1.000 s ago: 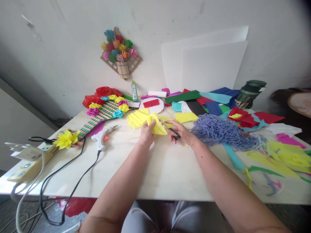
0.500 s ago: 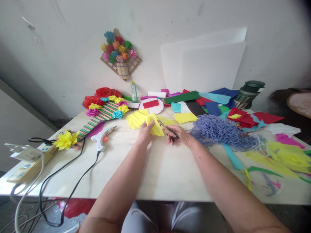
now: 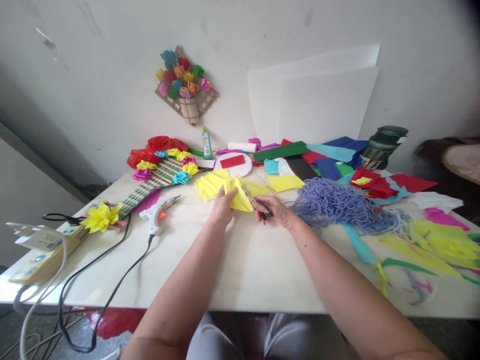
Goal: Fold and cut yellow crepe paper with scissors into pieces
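Note:
In the head view my left hand [image 3: 224, 206] pinches a folded piece of yellow crepe paper [image 3: 240, 200] above the table. My right hand [image 3: 273, 210] is closed round the dark handles of a pair of scissors [image 3: 264, 208]. The scissor blades point up and left, lying along the right edge of the held paper. Behind my left hand more yellow paper [image 3: 208, 185] spreads on the tabletop. Just beyond lies a white disc [image 3: 245, 168] with a red rectangle [image 3: 232, 161] on it.
A white glue gun [image 3: 155, 216] lies at left, its black cord crossing the table edge. Beside it stand a flower-decorated woven piece [image 3: 153, 181] and a power strip [image 3: 48, 255]. At right are purple yarn [image 3: 333, 202], coloured paper scraps and a dark green jar [image 3: 383, 146].
The scissors and my right hand have shifted slightly left along the yellow paper. My left hand still pinches it in nearly the same place.

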A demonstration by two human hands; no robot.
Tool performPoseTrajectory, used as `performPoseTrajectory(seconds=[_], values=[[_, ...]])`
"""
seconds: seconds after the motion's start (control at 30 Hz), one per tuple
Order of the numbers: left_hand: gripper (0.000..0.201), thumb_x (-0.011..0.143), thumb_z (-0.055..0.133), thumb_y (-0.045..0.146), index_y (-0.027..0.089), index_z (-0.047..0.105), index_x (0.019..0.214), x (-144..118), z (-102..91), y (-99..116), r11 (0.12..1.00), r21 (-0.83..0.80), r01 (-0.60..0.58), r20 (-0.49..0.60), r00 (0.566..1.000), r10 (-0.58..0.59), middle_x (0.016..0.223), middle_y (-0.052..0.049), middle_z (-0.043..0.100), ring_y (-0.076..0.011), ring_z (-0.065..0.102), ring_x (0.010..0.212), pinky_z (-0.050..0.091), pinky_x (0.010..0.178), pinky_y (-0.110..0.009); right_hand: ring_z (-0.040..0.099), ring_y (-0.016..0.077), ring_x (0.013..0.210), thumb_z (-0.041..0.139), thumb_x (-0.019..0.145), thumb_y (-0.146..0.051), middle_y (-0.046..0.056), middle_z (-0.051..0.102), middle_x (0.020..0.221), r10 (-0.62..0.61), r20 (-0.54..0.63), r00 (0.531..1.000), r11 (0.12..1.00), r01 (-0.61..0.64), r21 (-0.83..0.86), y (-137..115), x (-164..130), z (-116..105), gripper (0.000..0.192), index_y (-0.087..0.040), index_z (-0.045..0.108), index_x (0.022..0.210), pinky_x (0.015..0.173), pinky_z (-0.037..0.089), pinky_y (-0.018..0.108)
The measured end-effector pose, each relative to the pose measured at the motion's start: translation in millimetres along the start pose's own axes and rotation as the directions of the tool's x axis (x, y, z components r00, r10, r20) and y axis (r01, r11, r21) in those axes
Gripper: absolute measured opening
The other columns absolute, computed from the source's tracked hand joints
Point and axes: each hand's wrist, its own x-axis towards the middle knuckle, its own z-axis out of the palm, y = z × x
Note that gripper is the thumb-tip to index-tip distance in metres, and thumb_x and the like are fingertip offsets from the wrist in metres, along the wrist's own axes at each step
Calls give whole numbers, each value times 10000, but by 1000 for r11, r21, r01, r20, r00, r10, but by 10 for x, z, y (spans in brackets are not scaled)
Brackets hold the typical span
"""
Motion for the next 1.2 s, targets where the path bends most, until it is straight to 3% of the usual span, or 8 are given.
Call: performPoseTrajectory(seconds=[0.23,0.47,0.87,1.03,1.2], values=[[357,610,684,212,149,569,941,4,4,-9,997,-60,52,13,999,-51,739,-28,643,-147,608,624,480,638,-271,456,79,351,549,681,-419,-30,540,473,-2,-35,999,1000,3,25,-35,-5,29,265,-167,469,660,354,335,197],[305,591,701,217,132,590,862,6,11,-46,995,-50,90,6,996,-89,743,-46,655,-145,611,630,478,615,-242,437,71,381,589,654,-379,-51,507,473,42,-126,991,999,-37,35,-17,29,65,248,-157,519,739,353,348,183],[290,588,705,228,136,588,837,-27,27,-63,990,-47,131,15,991,-130,747,-42,657,-158,619,643,496,646,-271,387,78,360,614,656,-396,-66,443,456,-54,-243,969,977,1,-214,250,127,-5,221,-195,574,738,344,345,209],[295,596,703,244,130,585,842,-20,24,-69,990,-46,134,16,991,-133,747,-56,658,-173,624,683,493,673,-281,362,67,351,617,652,-404,-71,438,452,-7,-241,971,993,-22,-118,169,107,26,251,-183,573,762,330,312,198],[286,605,699,251,134,577,835,-22,41,-70,989,-56,135,9,991,-135,737,-53,654,-173,623,704,489,704,-282,350,49,358,608,668,-399,-69,442,452,15,-191,981,999,-10,31,91,83,57,250,-169,509,666,330,285,177]])
